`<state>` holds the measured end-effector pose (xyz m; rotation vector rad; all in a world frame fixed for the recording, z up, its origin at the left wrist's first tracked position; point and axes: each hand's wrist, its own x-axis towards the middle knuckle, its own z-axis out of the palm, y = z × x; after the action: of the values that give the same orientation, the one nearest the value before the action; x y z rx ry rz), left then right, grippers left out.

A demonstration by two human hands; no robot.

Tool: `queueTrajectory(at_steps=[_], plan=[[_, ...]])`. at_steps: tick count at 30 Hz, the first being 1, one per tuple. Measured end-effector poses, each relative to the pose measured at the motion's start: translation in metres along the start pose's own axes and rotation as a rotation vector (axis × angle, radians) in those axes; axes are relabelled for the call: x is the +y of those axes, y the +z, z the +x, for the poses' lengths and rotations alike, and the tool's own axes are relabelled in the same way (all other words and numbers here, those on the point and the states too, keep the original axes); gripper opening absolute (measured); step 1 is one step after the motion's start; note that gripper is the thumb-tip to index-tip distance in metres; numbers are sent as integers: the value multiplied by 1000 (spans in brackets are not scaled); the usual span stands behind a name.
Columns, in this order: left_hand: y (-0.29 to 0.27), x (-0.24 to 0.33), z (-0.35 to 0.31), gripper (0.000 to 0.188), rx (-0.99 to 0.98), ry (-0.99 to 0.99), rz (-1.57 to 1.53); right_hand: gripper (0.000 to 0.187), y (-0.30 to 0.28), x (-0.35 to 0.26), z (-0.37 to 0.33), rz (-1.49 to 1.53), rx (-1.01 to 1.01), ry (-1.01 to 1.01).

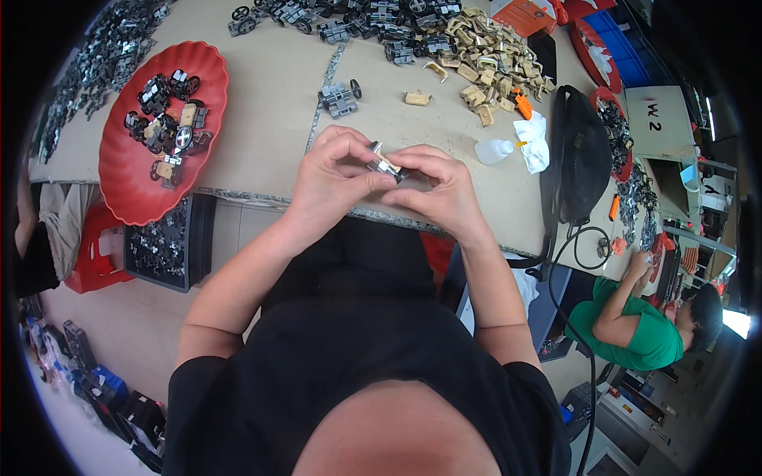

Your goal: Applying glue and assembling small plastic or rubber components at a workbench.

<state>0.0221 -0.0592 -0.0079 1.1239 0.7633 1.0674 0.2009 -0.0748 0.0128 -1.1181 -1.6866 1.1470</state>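
Over the near edge of the worktable, my left hand [333, 170] and my right hand [444, 186] pinch a small toy vehicle part [386, 163] between them. It shows grey, black and tan, and my fingers cover much of it. Just beyond my hands lies a grey toy chassis [340, 99] with a black wheel. To its right is a single tan plastic piece [417, 97]. A red scalloped tray [119, 170] on the left holds several toy vehicles with tan and grey parts, and its near end overhangs the table edge.
Heaps of grey chassis [381, 28] and tan pieces [496, 59] lie at the back. On the right are a small squeeze bottle [494, 151], white tissue [532, 143] and a black bag [583, 159]. A person in green [635, 325] works farther right. A dark bin [163, 246] stands below left.
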Motion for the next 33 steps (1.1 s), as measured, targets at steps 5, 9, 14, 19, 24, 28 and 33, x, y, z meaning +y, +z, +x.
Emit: queueTrajectory(at_steps=[5, 9, 14, 19, 24, 28, 33], plan=[[-3, -4, 1, 21, -40, 50, 119, 36, 0, 12, -2, -8, 29, -27], [-10, 16, 9, 23, -214, 244, 581, 33, -5, 16, -3, 23, 1, -51], [-14, 30, 26, 26, -434, 399, 987, 31, -5, 20, -3, 3, -15, -28], [-17, 27, 39, 25, -523, 394, 990, 29, -6, 23, 2, -10, -15, -2], [-18, 15, 41, 19, -537, 369, 831, 24, -7, 17, 3, -90, -59, 6], [-18, 7, 43, 18, -554, 360, 690, 22, -7, 22, 2, -82, -22, -79], [-18, 4, 44, 18, -563, 318, 662, 23, -9, 20, 3, -48, -35, -73]])
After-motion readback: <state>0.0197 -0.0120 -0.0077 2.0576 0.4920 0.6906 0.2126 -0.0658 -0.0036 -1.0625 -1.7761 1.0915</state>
